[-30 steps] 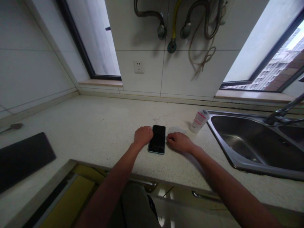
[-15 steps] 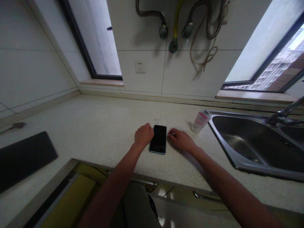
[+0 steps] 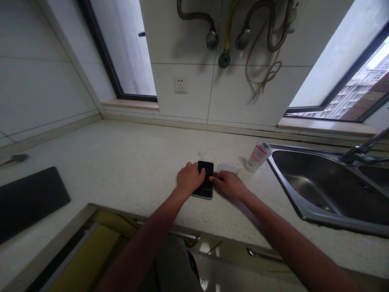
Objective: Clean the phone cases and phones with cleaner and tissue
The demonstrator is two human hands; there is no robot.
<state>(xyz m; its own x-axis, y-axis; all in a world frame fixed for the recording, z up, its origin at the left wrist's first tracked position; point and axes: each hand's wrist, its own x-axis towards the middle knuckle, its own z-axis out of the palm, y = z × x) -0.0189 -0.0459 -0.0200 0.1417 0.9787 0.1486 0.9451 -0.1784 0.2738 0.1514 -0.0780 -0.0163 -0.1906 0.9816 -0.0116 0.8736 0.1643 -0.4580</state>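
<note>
Phone [image 3: 206, 167] could skid

It lies flat on the tabletop [image 3: 121, 154] under my open left fingers [image 3: 194, 172]; my right fingers [image 3: 217, 176] touch its edge, grip unclear. Uneven pressure could slide it toward the front edge or onto the white pad [image 3: 227, 167].

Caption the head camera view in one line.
Left hand on a black smartphone on a speckled countertop, right hand beside it, steel sink nearby.

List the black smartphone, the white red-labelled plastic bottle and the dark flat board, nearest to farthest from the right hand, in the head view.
1. Black smartphone, to the left, touching the right hand.
2. White red-labelled plastic bottle, ahead and rightward.
3. Dark flat board, far left on the countertop.
</note>
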